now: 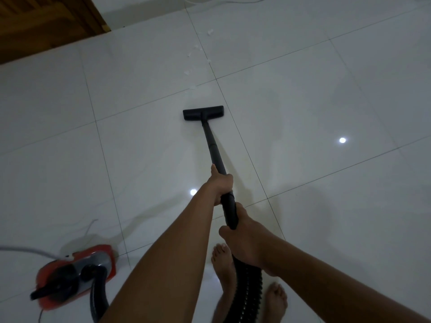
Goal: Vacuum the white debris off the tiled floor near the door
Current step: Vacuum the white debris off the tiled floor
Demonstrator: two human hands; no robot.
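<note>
Head: left hand [221, 185], right hand [243, 236] around wand [211, 141]

- Left foot [222, 264], bare, stands at lower centre, ahead of the right foot [276, 299].
- Round glare spot [342, 140] at mid-right.
- Second glare spot [193, 192] at lower centre.
- Thin white cable [233, 2] along the top edge.
</note>
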